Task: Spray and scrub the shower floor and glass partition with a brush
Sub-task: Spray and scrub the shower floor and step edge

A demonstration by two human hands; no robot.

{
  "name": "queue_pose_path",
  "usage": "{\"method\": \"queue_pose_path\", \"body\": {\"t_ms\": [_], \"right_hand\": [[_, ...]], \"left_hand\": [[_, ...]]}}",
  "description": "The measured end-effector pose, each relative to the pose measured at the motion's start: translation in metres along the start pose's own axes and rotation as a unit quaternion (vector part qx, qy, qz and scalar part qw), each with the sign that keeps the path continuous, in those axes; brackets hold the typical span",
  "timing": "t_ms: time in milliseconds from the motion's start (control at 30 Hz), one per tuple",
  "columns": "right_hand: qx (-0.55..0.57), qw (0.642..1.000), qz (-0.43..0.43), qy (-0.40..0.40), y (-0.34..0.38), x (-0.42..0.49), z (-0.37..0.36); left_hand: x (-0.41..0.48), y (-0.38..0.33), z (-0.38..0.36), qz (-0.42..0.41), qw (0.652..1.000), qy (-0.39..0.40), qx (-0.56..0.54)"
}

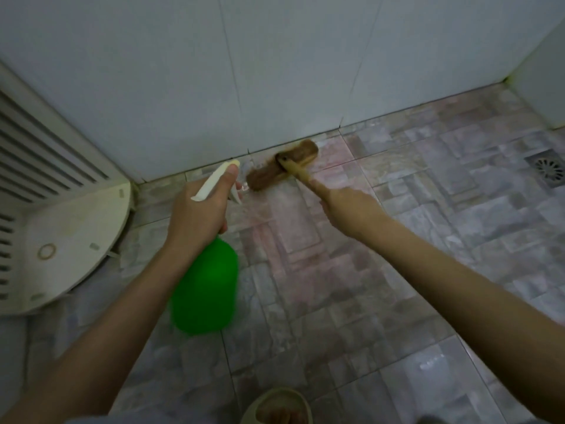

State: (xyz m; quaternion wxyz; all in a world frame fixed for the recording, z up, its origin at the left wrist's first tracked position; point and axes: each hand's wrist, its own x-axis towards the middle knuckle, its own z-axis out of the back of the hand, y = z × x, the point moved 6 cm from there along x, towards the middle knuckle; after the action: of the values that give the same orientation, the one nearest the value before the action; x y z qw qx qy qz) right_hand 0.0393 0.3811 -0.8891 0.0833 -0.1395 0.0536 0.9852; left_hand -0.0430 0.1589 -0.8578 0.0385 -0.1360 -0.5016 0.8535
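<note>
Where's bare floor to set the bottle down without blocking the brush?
Bare tiles lie between the right hand and the drain, and nearer the feet, between the left arm and the slipper. Crowded: along the wall where the brush sits, and by the white rack at left.

A floor (397,270) of mottled pink-and-grey stone-look tiles is carrying everything here, and it is meeting a pale tiled wall (275,71) toward twelve o'clock. A brown, long-headed scrubbing brush (282,169) with a yellowish handle is resting its head on the tiles just above centre, close against the foot of the wall. A square grey metal drain grate (548,171) is sitting flush in the floor at three o'clock, well apart from the brush. A white plastic quarter-round corner shelf (70,240) is occupying nine o'clock, though whether its lowest tier is touching the tiles cannot be told. A pale olive rubber slipper (276,407) is standing at six o'clock. A wet sheen is glinting at five o'clock.
</note>
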Motion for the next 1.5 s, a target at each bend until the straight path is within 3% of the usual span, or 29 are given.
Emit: {"method": "queue_pose_path", "body": {"t_ms": [167,333,500,633,767,833,900,1000,1067,1167,1233,1300,1400,1433,1500], "right_hand": [[-0.083,0.989,-0.014,0.123,-0.021,0.025,0.035],[-0.006,0.996,-0.093,0.008,-0.045,0.045,0.023],[0.008,0.997,-0.080,0.011,-0.077,0.008,0.018],[0.011,0.998,-0.062,-0.001,-0.084,0.017,0.003],[0.187,0.975,-0.120,-0.010,-0.086,0.033,-0.011],[0.222,0.965,-0.134,-0.041,-0.077,0.042,-0.014],[0.200,0.970,-0.119,-0.069,-0.051,0.048,-0.021],[0.139,0.990,-0.024,-0.028,-0.013,0.048,-0.045],[0.105,0.994,-0.003,-0.023,-0.034,0.049,-0.055],[0.158,0.971,-0.156,-0.092,-0.103,0.044,-0.046],[0.184,0.953,-0.217,-0.104,-0.105,0.037,-0.042],[0.178,0.971,-0.156,-0.037,-0.060,0.043,-0.051],[0.132,0.991,0.030,0.014,-0.004,0.044,-0.067],[0.123,0.992,0.025,0.003,-0.016,0.046,-0.065],[0.171,0.979,-0.097,-0.046,-0.070,0.047,-0.058]], "left_hand": [[0.023,-0.004,0.001,-0.002,0.999,-0.030,-0.023],[0.040,-0.002,0.000,0.026,0.999,-0.036,-0.014],[0.043,-0.003,-0.012,0.023,0.998,0.019,0.057],[0.047,0.009,-0.014,0.051,0.998,0.010,0.041],[0.039,0.008,-0.003,0.042,0.998,-0.031,0.017],[0.034,0.006,-0.004,0.036,0.999,-0.036,0.007],[0.031,0.001,-0.003,0.029,0.998,-0.051,0.007],[0.029,-0.007,-0.003,0.011,0.998,-0.056,0.000],[0.029,-0.010,-0.004,0.019,0.999,-0.044,-0.015],[0.024,-0.009,-0.004,0.059,0.997,-0.027,-0.051],[0.020,-0.011,-0.005,0.065,0.995,-0.017,-0.071],[0.018,-0.014,-0.007,0.058,0.996,-0.018,-0.070],[0.017,-0.015,-0.013,0.061,0.996,-0.030,-0.065],[0.016,-0.015,-0.016,0.063,0.995,-0.030,-0.068],[0.015,-0.015,-0.019,0.059,0.995,-0.031,-0.074]]}}
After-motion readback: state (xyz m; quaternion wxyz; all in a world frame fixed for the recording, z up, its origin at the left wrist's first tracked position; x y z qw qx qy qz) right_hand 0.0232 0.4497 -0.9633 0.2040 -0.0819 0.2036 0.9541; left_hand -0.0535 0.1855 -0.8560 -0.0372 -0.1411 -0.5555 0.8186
